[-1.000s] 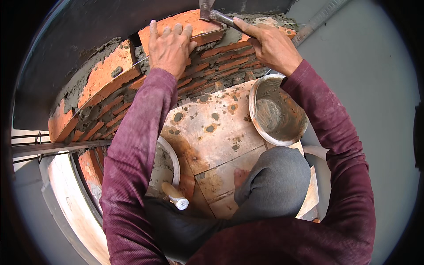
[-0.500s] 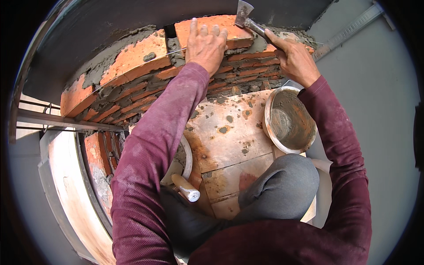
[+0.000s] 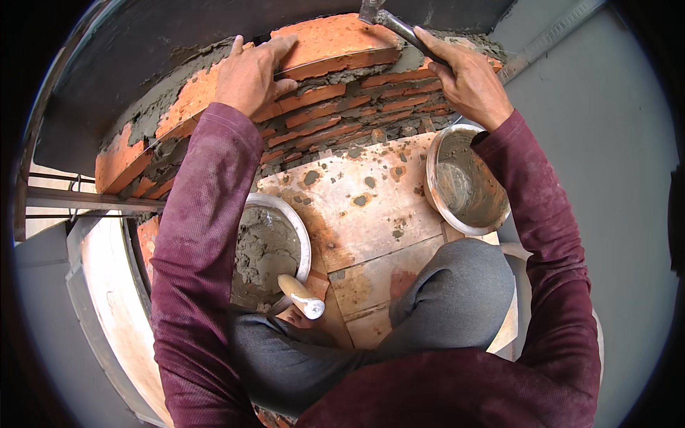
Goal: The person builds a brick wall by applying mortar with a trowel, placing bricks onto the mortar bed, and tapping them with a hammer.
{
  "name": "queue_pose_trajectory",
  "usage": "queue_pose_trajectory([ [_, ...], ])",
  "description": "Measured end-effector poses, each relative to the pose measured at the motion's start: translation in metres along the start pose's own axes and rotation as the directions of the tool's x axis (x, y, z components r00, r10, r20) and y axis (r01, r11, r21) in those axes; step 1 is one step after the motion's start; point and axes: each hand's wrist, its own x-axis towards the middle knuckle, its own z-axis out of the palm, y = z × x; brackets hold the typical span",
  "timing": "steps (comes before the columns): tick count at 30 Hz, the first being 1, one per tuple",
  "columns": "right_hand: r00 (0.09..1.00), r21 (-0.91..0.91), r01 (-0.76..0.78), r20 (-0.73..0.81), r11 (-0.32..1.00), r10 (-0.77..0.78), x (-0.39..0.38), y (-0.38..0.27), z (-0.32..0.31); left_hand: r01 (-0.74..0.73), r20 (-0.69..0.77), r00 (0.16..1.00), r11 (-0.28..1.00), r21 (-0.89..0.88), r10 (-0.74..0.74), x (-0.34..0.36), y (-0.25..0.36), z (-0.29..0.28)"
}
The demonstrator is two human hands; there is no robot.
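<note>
Left hand [image 3: 251,73] now further left.

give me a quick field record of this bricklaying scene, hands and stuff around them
left hand: flat on the top orange clay brick of the wall
right hand: gripping a metal-headed hammer over that brick
round metal pan of grey mortar: by the left arm, wooden-handled trowel resting in it
second round metal pan: under the right arm
platform: mortar-spattered wooden boards

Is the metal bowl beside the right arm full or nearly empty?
Nearly empty. The metal bowl stands upright on the spattered board, and its inner wall and bottom show, with only a grey smear of mortar.
</note>
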Motion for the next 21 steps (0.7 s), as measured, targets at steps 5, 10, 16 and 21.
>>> queue_pose_trajectory([
  [5, 0.995, -0.034, 0.064, -0.072, 0.997, -0.067, 0.002, -0.006, 0.001, 0.061, 0.036, 0.998, 0.997, -0.046, -0.059, 0.006, -0.001, -0.006],
  [10, 0.995, -0.130, 0.083, 0.068, 0.988, -0.075, 0.003, -0.006, 0.003, 0.028, 0.002, 1.000, 0.999, 0.019, -0.028, 0.004, -0.004, 0.007],
  [16, 0.990, -0.109, 0.142, -0.004, 0.984, -0.144, 0.004, -0.004, 0.005, 0.029, 0.006, 1.000, 0.998, 0.061, -0.029, 0.005, 0.003, 0.005],
  [21, 0.990, -0.084, 0.131, 0.055, 0.988, -0.126, 0.005, -0.008, 0.002, 0.040, 0.006, 0.999, 0.997, 0.065, -0.040, 0.005, 0.005, 0.008],
])
